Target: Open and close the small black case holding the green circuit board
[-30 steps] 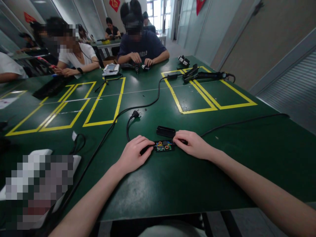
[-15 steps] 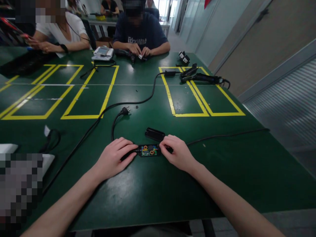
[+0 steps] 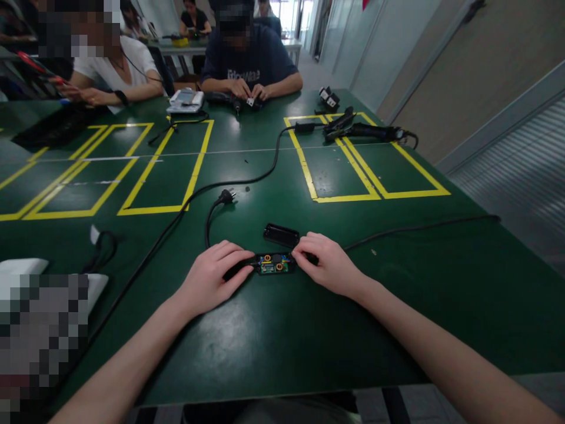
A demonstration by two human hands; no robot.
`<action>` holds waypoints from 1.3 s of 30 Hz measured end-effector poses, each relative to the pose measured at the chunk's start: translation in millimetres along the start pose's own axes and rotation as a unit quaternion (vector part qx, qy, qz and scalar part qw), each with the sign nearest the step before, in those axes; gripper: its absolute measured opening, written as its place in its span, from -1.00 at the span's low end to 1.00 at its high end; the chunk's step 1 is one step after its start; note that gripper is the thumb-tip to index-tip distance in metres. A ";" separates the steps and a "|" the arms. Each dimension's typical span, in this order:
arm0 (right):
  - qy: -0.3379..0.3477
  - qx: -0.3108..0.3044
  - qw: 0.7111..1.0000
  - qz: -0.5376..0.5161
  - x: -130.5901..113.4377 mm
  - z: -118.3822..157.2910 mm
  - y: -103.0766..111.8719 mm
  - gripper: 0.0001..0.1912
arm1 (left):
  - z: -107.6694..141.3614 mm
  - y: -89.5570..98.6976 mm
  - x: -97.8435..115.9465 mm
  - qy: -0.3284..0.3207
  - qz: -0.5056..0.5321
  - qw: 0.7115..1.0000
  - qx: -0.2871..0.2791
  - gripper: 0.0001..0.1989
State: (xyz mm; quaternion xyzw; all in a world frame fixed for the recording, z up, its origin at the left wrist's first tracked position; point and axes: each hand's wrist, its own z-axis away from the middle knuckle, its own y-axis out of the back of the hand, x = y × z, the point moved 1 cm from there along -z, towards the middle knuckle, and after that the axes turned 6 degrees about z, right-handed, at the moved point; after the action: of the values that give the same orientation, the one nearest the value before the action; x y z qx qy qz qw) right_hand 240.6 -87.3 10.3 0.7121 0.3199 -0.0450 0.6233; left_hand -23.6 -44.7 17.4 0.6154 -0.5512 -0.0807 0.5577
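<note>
A small open black case (image 3: 276, 272) with a green circuit board (image 3: 274, 266) in it lies on the table in front of me. Two copper coils and coloured wires show on the board. At the case's left end, my left hand (image 3: 220, 266) is closed around the plug cord (image 3: 208, 227) where it enters. My right hand (image 3: 325, 262) pinches the cable (image 3: 397, 231) at the right end; the fingertips partly hide the grip. Just behind the case, touching or nearly touching my right fingers, rests the loose black cover (image 3: 281, 235), hollow side up.
A two-pin plug (image 3: 227, 196) lies beyond my left hand. One long black cable (image 3: 238, 184) crosses the table to a black handheld tool (image 3: 371, 134). White devices (image 3: 22, 268) sit at the left edge. Two people work opposite, near a power screwdriver (image 3: 225, 99).
The camera view has turned slightly, so everything appears shifted. Both hands keep their hold at the two ends of the case, with no clear movement relative to it.
</note>
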 end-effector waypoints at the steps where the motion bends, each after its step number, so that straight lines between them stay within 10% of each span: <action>1: -0.001 0.001 1.000 0.002 0.6 -0.3 -0.5 -0.74 | -1.1 -1.0 1.3 0.006 0.005 1.000 -0.001 -0.77; 19: -0.101 0.095 0.988 0.065 21.9 -14.1 -7.8 -0.80 | -35.3 -9.8 -24.9 0.106 0.043 0.993 -0.037 -0.52; 27: -0.108 0.076 0.979 -0.157 20.0 -16.4 -13.0 -0.77 | -33.3 -11.2 -25.3 0.090 0.097 0.991 -0.021 -0.75; 39: -0.102 0.103 0.947 -0.286 14.7 -13.2 -13.4 -0.70 | -31.4 -17.3 -20.4 0.185 0.228 0.956 0.000 -0.57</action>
State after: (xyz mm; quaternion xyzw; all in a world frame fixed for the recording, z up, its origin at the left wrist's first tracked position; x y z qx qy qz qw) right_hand 241.0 -69.1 -5.1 0.6427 0.4383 -0.3266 0.5368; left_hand 1.3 -14.3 4.9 0.4779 -0.5640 0.1635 0.6533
